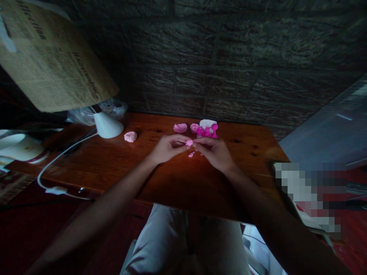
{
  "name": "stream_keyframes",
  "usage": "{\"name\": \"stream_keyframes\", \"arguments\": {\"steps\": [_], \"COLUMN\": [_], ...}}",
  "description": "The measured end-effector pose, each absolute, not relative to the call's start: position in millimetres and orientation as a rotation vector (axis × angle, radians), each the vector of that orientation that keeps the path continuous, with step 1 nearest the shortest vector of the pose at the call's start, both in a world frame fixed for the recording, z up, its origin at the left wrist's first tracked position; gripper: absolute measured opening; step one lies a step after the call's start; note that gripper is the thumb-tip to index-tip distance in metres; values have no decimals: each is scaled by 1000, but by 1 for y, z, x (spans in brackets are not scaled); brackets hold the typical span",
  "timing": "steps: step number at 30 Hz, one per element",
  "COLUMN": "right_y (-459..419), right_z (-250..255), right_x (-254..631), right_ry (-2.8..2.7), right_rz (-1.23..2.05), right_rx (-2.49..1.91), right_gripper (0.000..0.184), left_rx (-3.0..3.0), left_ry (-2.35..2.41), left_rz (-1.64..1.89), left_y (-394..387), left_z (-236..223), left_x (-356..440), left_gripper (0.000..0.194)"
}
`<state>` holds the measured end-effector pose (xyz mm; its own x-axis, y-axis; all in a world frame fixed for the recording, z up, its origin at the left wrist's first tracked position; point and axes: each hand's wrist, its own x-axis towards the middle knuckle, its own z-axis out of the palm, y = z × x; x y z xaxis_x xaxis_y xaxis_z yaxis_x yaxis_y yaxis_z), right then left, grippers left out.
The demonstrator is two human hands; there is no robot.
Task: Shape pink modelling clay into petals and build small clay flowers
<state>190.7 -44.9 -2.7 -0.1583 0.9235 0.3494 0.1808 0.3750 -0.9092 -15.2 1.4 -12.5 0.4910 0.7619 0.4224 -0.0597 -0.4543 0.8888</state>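
Between the fingertips of both hands, just above the table, is a small lump of pink modelling clay (189,143). My left hand (169,148) pinches its left side. My right hand (213,152) pinches it from the right. Below the fingers, small pink clay bits (191,154) lie on the wood. Behind the hands sit a flattened pink clay piece (180,128), a rounder pink lump (194,128) and bright magenta shapes (207,131), which lie against a white piece (208,123). Farther left is a pale pink crumpled lump (130,136).
The wooden table (172,183) stands against a dark brick wall (189,57). On its left is a lamp with a white base (108,125), a newsprint shade (57,65) and a white cord (61,152). Plastic wrapping (82,114) and a white cup (21,147) are also at left.
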Motion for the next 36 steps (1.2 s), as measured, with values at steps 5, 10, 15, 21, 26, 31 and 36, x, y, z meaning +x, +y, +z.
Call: {"name": "stream_keyframes", "arguments": {"steps": [5,10,15,21,26,31,36], "right_y": [-46,-46,-49,-50,-43,-41,-48], "right_z": [-2,-3,-4,-6,-5,-2,-1], "right_x": [193,194,192,185,183,185,183], "right_ry": [-1628,-1721,-1732,-1601,-1379,-1261,-1428], "right_rz": [839,796,724,722,956,1129,939], "right_rx": [-1051,-1057,-1101,-1102,-1032,-956,-934], "right_gripper": [16,21,17,9,9,17,22], "left_rx": [1817,1800,1802,1794,1672,1537,1538], "left_ry": [590,631,675,673,660,664,649], "left_rz": [1107,1098,1075,1047,1129,1189,1171], "left_y": [-1,-3,-5,-9,-5,-4,-3], "left_z": [-13,-11,-11,-9,-5,-3,-5], "left_x": [-12,-11,-11,-9,-8,-5,-6], "left_gripper": [24,25,20,19,23,29,28]}}
